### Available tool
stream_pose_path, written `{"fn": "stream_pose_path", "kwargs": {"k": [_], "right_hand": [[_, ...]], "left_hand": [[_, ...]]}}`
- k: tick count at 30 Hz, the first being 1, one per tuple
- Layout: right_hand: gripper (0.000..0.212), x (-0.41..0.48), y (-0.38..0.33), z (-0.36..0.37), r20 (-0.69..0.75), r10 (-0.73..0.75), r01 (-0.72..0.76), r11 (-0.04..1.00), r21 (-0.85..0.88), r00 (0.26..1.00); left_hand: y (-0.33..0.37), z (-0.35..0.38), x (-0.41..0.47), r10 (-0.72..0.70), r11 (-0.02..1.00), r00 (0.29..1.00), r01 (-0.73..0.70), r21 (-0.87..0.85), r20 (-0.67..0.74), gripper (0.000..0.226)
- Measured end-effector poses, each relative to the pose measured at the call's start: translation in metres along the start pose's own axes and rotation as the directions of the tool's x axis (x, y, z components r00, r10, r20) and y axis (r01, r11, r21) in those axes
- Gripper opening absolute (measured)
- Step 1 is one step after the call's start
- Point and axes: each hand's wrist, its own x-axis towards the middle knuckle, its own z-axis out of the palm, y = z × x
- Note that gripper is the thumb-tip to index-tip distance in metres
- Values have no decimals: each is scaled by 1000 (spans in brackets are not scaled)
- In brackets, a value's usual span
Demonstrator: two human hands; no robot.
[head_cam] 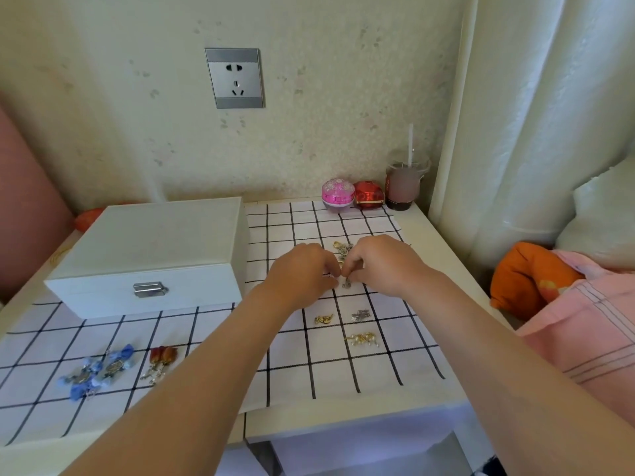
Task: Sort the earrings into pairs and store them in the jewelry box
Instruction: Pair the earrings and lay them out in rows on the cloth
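Both hands are out over the checked cloth now, the left hand and the right hand drawn close together, fingertips pinched over a tiny silver earring lying between them; whether either hand truly grips it, I cannot tell, it is too small to read. Just beyond the knuckles sits the unsorted heap of earrings, gold and silver tangled. Nearer, already laid out apart: a gold piece, a silver piece, and a gold cluster. Far over on the near left, the blue tassel earrings lie side by side, with the red drop earrings just beside them. The white jewelry box sits on the left of the table, lid shut, silver clasp facing near. These things look feather-light, thin-wired and easily bent, likely to snag on each other, so I'd take each by the body with fingertips, not by the hook. The cloth is soft, flat and should keep them from rolling. Along the far wall stand a pink pot, a red pot and a cup with a straw; a wall socket above, a curtain to the right.
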Motion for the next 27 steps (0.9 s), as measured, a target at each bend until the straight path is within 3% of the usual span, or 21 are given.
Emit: {"fn": "stream_pose_path", "kwargs": {"k": [8, 13, 21, 24, 27], "right_hand": [[10, 4, 4, 1, -3, 52, -52, 998, 31, 999], [17, 1, 9, -4, -44, 84, -75, 982, 173, 996], [14, -3, 10, -4, -112, 99, -66, 962, 265, 989], [14, -4, 9, -5, -100, 93, -58, 950, 305, 991], [17, -7, 4, -8, -95, 75, -41, 947, 318, 993]], "left_hand": [[-1, -3, 4, -25, 999, 1000, 25, -23, 0, 14], [5, 2, 2, 52, 996, 998, -54, -69, -31, 18], [10, 8, 3, 75, 997, 992, -73, 25, -101, 12], [9, 3, 2, 77, 996, 989, -81, -28, -123, 8], [8, -9, -5, 59, 977, 987, -88, -195, -150, 2]]}}
